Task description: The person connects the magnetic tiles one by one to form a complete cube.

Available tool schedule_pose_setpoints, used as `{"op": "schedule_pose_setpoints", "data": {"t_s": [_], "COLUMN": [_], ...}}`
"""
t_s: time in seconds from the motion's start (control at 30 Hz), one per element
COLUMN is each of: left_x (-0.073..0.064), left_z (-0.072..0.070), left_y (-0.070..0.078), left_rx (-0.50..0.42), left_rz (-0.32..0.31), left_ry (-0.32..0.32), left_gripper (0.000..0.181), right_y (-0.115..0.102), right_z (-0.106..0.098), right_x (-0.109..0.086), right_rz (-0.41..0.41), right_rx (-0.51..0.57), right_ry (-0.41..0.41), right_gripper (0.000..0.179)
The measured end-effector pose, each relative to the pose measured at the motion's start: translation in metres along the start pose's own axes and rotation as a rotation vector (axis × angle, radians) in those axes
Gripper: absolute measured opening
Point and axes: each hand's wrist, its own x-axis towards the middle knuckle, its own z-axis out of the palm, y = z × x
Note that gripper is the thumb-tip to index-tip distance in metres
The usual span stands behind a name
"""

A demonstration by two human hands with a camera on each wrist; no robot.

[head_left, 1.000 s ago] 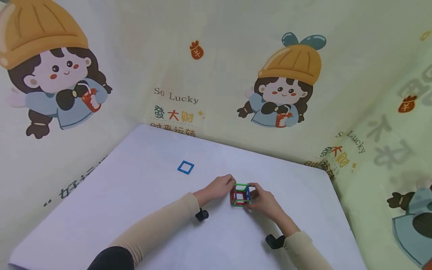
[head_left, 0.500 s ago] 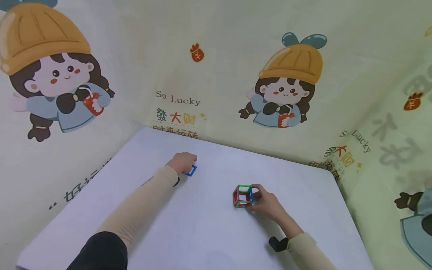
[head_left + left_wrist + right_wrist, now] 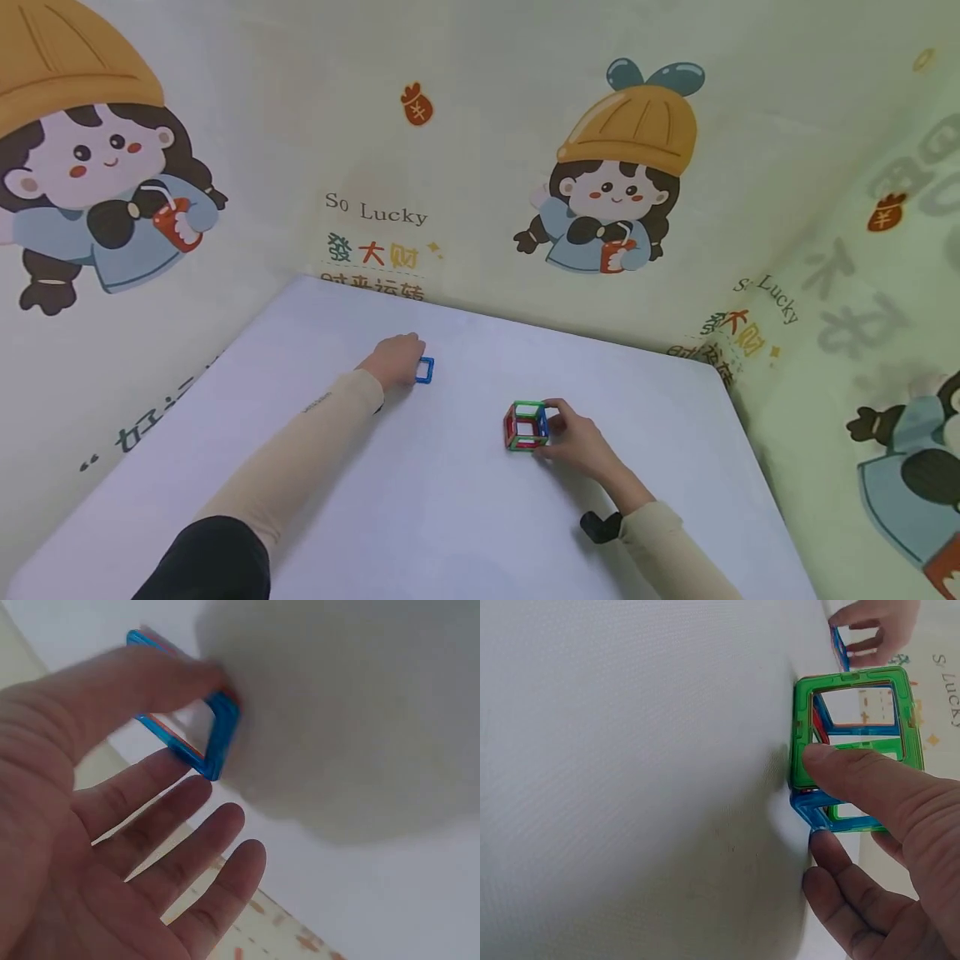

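A blue square magnetic tile (image 3: 223,735), an open frame, is pinched between the thumb and index finger of my left hand (image 3: 393,358). Its other fingers are spread apart in the left wrist view. The tile tilts up from the white table in the right wrist view. At the table's middle right stands a small cube (image 3: 511,427) of green, red and blue magnetic tiles. My right hand (image 3: 581,442) grips the cube from the right side. In the right wrist view the thumb lies across a green tile (image 3: 802,727), with fingertips beside a blue one.
The white table (image 3: 450,517) reaches to a cloth backdrop (image 3: 480,167) printed with cartoon figures and lettering, which also hangs along both sides. A black wrist camera (image 3: 600,527) sticks out below the right forearm.
My left hand has left the cube, reached up and left to the blue tile and taken hold of it. My right hand has stayed on the cube. The head view has shifted slightly.
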Motion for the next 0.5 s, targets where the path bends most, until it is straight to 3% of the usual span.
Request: {"op": "schedule_pose_setpoints", "data": {"t_s": [0.2,0.5], "left_x": [-0.001,-0.003], "left_z": [-0.009,-0.013], "left_y": [0.025,0.081], "left_rx": [-0.114,-0.138], "left_rz": [0.033,0.115], "left_ry": [-0.011,0.004], "left_gripper": [0.037,0.057], "right_y": [-0.005,-0.002], "right_z": [0.000,0.001], "right_x": [0.005,0.004], "right_rz": [0.004,0.042], "right_rx": [-0.009,0.001], "right_ry": [-0.011,-0.007], "right_gripper": [0.080,0.079]}}
